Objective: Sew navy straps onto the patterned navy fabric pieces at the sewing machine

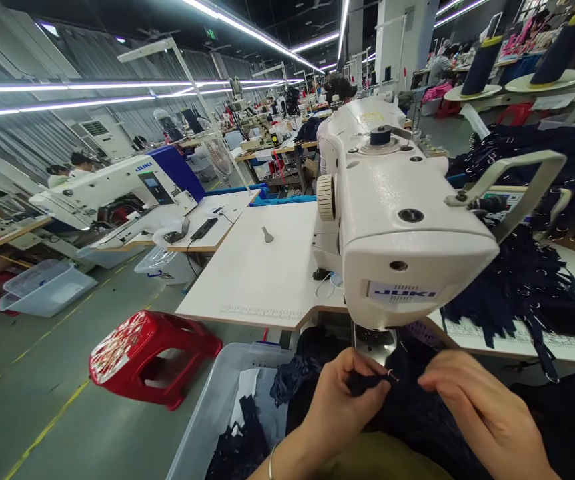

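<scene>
My left hand pinches a dark navy strap between thumb and fingers, just in front of the sewing machine's needle area. A small shiny metal ring shows at the strap's end. To the right, apart from the strap, my right hand has its fingers pressed together; whatever they may hold is hidden. The white JUKI sewing machine stands directly ahead, its head above both hands. Dark fabric lies below my hands.
A heap of navy straps with metal rings lies on the right of the table. At lower left stands a clear plastic bin holding dark pieces. A red stool is beyond it. Thread cones rise at upper right.
</scene>
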Demonstrator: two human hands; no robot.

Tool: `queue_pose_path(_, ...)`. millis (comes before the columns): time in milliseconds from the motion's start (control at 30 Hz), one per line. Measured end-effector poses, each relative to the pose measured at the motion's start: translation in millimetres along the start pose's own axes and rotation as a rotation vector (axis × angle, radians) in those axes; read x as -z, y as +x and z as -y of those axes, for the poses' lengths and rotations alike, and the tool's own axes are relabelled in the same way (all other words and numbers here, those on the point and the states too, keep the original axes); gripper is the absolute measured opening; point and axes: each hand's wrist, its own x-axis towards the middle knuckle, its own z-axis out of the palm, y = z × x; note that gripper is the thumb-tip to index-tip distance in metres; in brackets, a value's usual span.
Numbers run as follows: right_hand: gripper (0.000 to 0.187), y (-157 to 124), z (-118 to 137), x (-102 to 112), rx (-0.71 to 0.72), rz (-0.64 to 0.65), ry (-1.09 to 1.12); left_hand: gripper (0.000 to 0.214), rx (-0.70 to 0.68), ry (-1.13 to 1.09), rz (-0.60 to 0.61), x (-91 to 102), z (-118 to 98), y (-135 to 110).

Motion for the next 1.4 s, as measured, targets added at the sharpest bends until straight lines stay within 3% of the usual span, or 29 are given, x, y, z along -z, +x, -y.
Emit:
queue_pose_path(133, 0.028, -21.6, 2.8, -17.4, -0.249, 0.066, 0.137, 0.022, -0.038, -0.062, -0.001, -8.5, 1.0, 0.1)
queue_pose_path(233, 0.024, -24.5, 12.2, -30.9, -0.522, -0.053, 0.324, 0.021, -0.114, -0.011, -0.010, -15.4, 5.1, -0.8)
queue_pose_path(300, 0.019, -23.0, 17.9, -36.7, -0.601, -0.169, 0.433, 0.020, -0.180, 0.069, -0.020, -17.9, 9.4, -1.9)
queue_pose_path(500, 0.005, -27.7, 13.0, -45.4, -0.435, -0.283, 0.496, 0.022, -0.466, 0.291, -0.064, -17.6, 21.4, -6.2)
queue_pose_path(733, 0.012, -24.3, 12.2, -48.3, -0.244, -0.319, 0.509, 0.019, -0.600, 0.380, -0.093, -16.4, 21.0, -7.5)
queue_pose_path(933, 0.011, -23.9, 13.6, -44.2, -0.252, -0.273, 0.471, 0.013, -0.550, 0.335, -0.097, -16.7, 25.4, -7.7)
queue_pose_path(1033, 0.007, -28.8, 11.6, -40.9, -0.459, -0.194, 0.389, 0.011, -0.437, 0.296, -0.115, -16.6, 28.4, -9.5)
queue_pose_path(1133, 0.023, -25.9, 13.7, -35.6, -0.686, -0.073, 0.317, 0.011, -0.258, 0.273, -0.136, -16.7, 26.8, -11.6)
queue_pose_path(1200, 0.030, -19.3, 16.7, -32.1, -0.760, 0.012, 0.285, 0.010, -0.182, 0.264, -0.152, -16.6, 23.8, -12.1)
queue_pose_path(1333, 0.031, -3.2, 21.2, -29.6, -0.740, 0.105, 0.172, 0.013, -0.119, 0.355, -0.177, -13.7, 22.3, -10.0)
queue_pose_path(1400, 0.028, 3.0, 20.8, -31.2, -0.698, 0.102, 0.109, 0.013, -0.169, 0.479, -0.221, -10.1, 25.0, -8.4)
